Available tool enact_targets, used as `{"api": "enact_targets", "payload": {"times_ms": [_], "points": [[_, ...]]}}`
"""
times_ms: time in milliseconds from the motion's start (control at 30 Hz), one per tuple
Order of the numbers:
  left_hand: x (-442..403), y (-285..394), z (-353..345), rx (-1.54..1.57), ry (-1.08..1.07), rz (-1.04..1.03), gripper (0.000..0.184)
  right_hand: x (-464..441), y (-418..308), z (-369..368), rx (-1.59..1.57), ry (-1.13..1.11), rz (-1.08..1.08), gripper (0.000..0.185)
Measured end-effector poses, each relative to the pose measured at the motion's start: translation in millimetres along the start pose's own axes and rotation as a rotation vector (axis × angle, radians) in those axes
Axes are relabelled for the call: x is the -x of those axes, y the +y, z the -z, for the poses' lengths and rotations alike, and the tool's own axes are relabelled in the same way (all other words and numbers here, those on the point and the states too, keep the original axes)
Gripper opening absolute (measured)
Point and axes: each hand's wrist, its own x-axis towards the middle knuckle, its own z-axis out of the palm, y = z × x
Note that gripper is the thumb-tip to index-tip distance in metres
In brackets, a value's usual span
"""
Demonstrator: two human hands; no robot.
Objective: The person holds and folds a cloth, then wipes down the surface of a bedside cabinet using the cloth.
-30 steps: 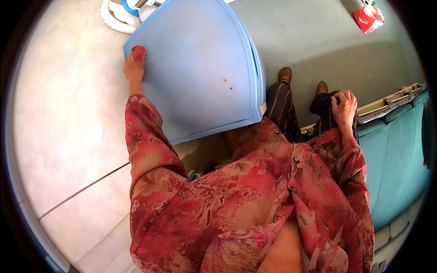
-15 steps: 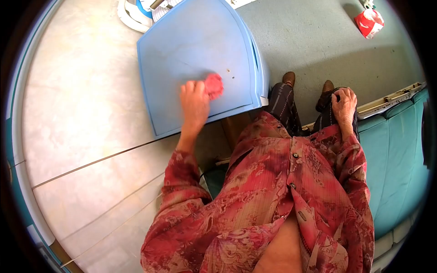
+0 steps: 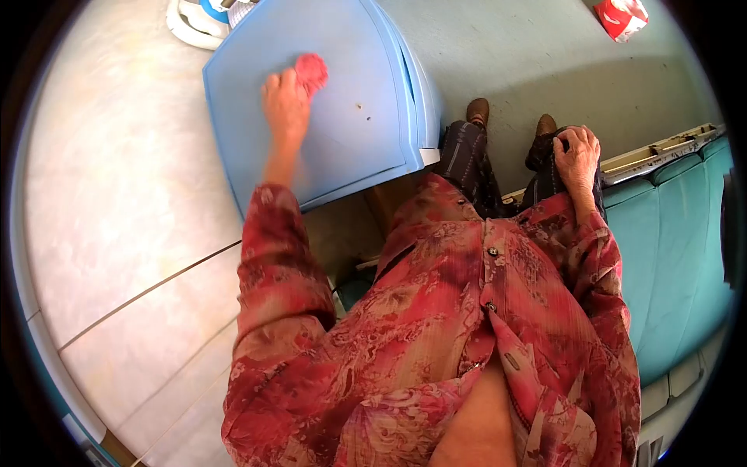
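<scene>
My left hand point(image 3: 286, 105) is closed on a crumpled red cloth point(image 3: 312, 72), which rests on the blue top of a cabinet point(image 3: 342, 148). Two small dark marks show on that top, to the right of the cloth. My right hand point(image 3: 578, 156) lies on my knee over the dark striped trousers point(image 3: 469, 159), its fingers curved over the knee and nothing seen in them.
Pale marble-like wall panels point(image 3: 124, 156) run along the left. A white and blue object point(image 3: 198, 19) stands beyond the cabinet. On the grey floor point(image 3: 513, 47) lies a red and white packet point(image 3: 622, 17). A teal padded seat point(image 3: 669, 241) is at right.
The left hand with the red cloth went from the cabinet's far left edge toward its near middle, then back away from me. My right hand stays on the knee. The view has shifted slightly.
</scene>
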Motion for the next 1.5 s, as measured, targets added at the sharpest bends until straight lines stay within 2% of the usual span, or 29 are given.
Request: {"api": "enact_targets", "payload": {"times_ms": [100,200,367,500,567,633,700,800,900,1067,1167,1367,1433,1500], "points": [[-50.7,-29.3,-34.7,-0.117,0.018,0.035,0.013,0.5,0.2,1.1,0.004,0.0,-0.003,0.016],[-103.8,-48.5,-56.0,-0.172,-0.087,0.124,0.018,1.2,-1.5,1.7,0.003,-0.006,-0.012,0.015],[-152.3,-41.2,-63.8,-0.174,-0.158,0.411,0.026,0.2,0.0,2.5,-0.014,-0.007,-0.022,0.015],[-150.2,-38.9,-65.3,-0.107,-0.29,0.352,0.027,-0.5,0.0,2.9,-0.026,-0.021,-0.044,0.015],[-116.5,-7.7,-46.9,-0.07,-0.254,0.118,0.024,1.3,-2.6,4.3,-0.028,-0.036,-0.054,0.015],[-78.7,18.4,-30.1,0.034,-0.133,-0.033,0.019,-0.1,-2.5,3.7,-0.036,-0.022,-0.046,0.015],[-46.5,45.8,-5.0,0.085,-0.113,-0.119,0.015,2.5,0.1,1.5,-0.039,-0.015,-0.034,0.015],[-4.8,73.6,20.1,0.222,-0.159,-0.193,0.013,2.8,2.9,-1.6,-0.036,0.036,-0.008,0.014],[32.9,96.1,48.1,0.378,-0.242,-0.248,0.014,3.2,2.1,1.6,-0.059,-0.015,-0.049,0.013],[53.9,105.8,62.4,0.415,-0.286,-0.249,0.019,4.4,5.2,-3.4,-0.073,0.059,0.0,0.012],[39.6,97.2,47.2,0.293,-0.25,-0.172,0.019,2.9,3.4,-3.7,-0.058,0.039,-0.012,0.012],[-28.4,59.9,-7.9,0.144,-0.181,-0.119,0.018,2.5,0.9,-0.9,-0.069,0.0,-0.045,0.013],[-53.0,49.7,-25.8,0.092,-0.095,-0.077,0.019,1.9,0.0,-0.6,-0.068,-0.015,-0.056,0.014],[-78.5,33.9,-44.0,0.057,-0.136,-0.059,0.022,1.5,0.6,0.6,-0.06,-0.027,-0.06,0.014]]}}
